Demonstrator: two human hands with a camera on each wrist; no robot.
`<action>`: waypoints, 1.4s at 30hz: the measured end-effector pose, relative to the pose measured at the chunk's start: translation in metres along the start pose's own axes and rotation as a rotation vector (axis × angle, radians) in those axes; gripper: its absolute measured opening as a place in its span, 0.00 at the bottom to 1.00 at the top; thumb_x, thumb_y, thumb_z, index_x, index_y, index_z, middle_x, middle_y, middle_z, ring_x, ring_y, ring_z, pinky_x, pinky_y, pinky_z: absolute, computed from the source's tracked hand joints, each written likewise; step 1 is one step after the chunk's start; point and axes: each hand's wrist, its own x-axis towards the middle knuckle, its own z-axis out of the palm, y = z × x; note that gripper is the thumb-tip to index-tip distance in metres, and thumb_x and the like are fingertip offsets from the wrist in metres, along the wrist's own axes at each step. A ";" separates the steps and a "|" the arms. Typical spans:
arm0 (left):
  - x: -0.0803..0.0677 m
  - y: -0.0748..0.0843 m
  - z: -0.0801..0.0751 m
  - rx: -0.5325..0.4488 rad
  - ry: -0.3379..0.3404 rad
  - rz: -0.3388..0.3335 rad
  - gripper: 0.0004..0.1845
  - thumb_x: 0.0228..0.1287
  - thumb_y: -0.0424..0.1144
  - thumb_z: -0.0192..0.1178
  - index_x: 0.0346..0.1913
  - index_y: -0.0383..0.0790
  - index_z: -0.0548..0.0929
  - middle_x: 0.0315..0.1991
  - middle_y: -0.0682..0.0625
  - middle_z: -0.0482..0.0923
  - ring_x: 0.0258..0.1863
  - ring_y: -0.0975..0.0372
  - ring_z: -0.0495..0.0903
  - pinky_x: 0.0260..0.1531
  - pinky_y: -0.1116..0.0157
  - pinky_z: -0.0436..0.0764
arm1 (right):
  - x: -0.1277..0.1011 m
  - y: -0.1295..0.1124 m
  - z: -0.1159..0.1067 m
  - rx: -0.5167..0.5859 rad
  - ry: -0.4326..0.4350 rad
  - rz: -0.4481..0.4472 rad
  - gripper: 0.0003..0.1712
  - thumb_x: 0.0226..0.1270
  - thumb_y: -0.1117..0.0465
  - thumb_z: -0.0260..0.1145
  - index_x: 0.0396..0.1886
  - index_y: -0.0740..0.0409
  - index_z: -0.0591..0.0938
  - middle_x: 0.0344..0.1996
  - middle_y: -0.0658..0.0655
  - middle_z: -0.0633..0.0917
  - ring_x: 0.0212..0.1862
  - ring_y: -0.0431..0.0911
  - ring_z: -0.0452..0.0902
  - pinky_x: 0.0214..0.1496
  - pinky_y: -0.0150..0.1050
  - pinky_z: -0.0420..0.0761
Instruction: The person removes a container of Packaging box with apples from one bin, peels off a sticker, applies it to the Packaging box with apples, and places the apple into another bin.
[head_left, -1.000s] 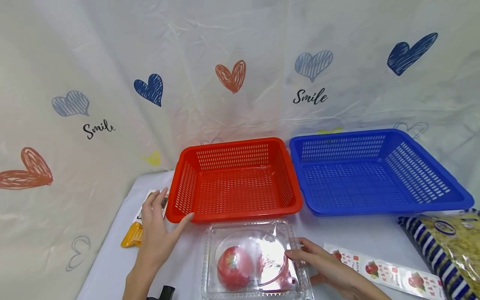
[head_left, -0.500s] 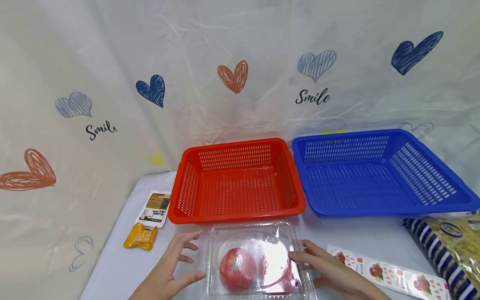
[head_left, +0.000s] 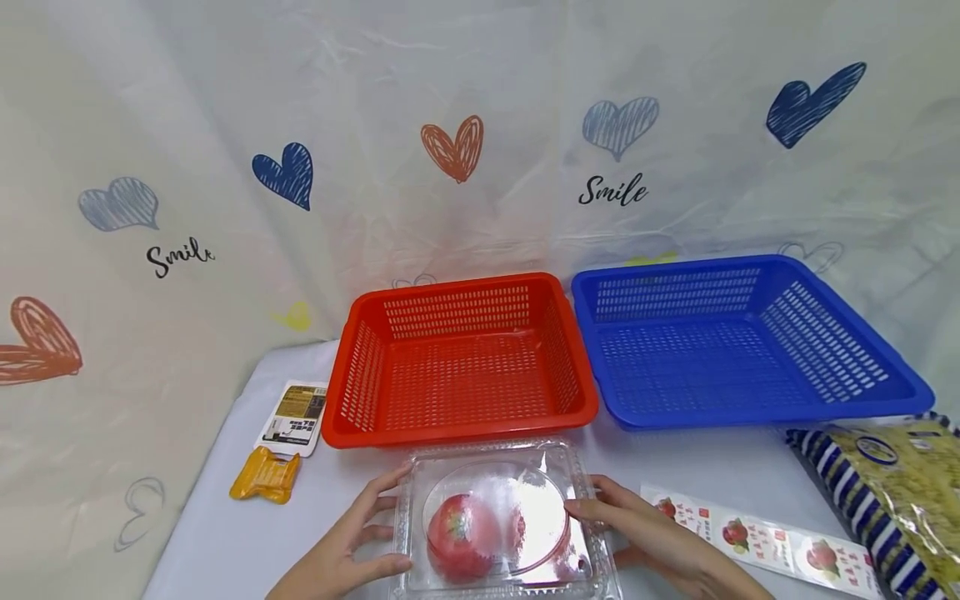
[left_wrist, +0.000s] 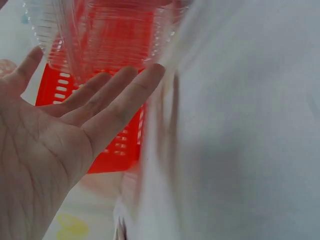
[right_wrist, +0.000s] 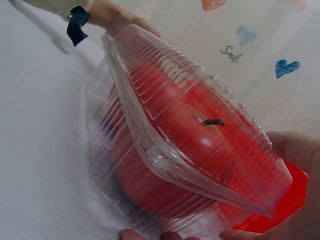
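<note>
A clear plastic clamshell box (head_left: 487,456) sits at the front of the table, its lid down. Inside are red apples (head_left: 461,537); glare on the lid partly hides those on the right. My right hand (head_left: 645,529) grips the box's right side, thumb on the lid's edge and fingers lower down. In the right wrist view an apple's stem (right_wrist: 214,122) shows through the ribbed plastic. On the box's left side is my left hand (head_left: 348,533), fingertips right at its edge, thumb spread. The left wrist view shows those fingers (left_wrist: 122,100) extended beneath the box's ribbed wall.
Behind the box stands a red basket (head_left: 461,437), with a blue basket (head_left: 750,414) to its right. At left lie an orange packet (head_left: 265,476) and a white printed packet (head_left: 292,419). A printed label strip (head_left: 761,542) and a yellow bag (head_left: 892,500) lie at right.
My left hand has come down and right from beside the red basket to the box's left edge, uncovering the two small packets. My right hand keeps its grip on the box.
</note>
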 end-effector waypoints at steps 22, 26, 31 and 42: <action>0.008 -0.005 0.005 -0.131 -0.050 0.065 0.49 0.70 0.44 0.68 0.83 0.61 0.47 0.79 0.32 0.47 0.77 0.33 0.53 0.64 0.35 0.75 | -0.039 -0.004 -0.121 -0.723 0.008 -0.367 0.28 0.73 0.65 0.69 0.66 0.75 0.72 0.51 0.61 0.83 0.46 0.38 0.81 0.41 0.35 0.84; 0.007 -0.006 0.005 -0.136 -0.051 0.058 0.49 0.70 0.44 0.67 0.83 0.61 0.46 0.79 0.32 0.48 0.76 0.34 0.56 0.64 0.37 0.76 | -0.041 0.001 -0.139 -0.831 0.126 -0.201 0.33 0.64 0.65 0.77 0.64 0.74 0.74 0.50 0.63 0.84 0.48 0.53 0.82 0.43 0.47 0.85; 0.003 -0.008 0.006 -0.140 -0.034 0.049 0.48 0.70 0.46 0.68 0.83 0.61 0.47 0.79 0.32 0.48 0.76 0.35 0.57 0.64 0.38 0.76 | -0.040 0.014 -0.142 -0.898 0.163 -0.032 0.35 0.53 0.65 0.83 0.60 0.68 0.79 0.47 0.57 0.82 0.48 0.55 0.79 0.48 0.56 0.84; 0.002 -0.005 0.007 -0.146 -0.015 0.012 0.48 0.70 0.46 0.69 0.83 0.63 0.48 0.79 0.33 0.49 0.76 0.35 0.56 0.65 0.37 0.75 | -0.033 0.028 -0.141 -0.945 0.194 0.122 0.34 0.49 0.72 0.80 0.57 0.66 0.77 0.34 0.52 0.81 0.39 0.50 0.77 0.44 0.53 0.84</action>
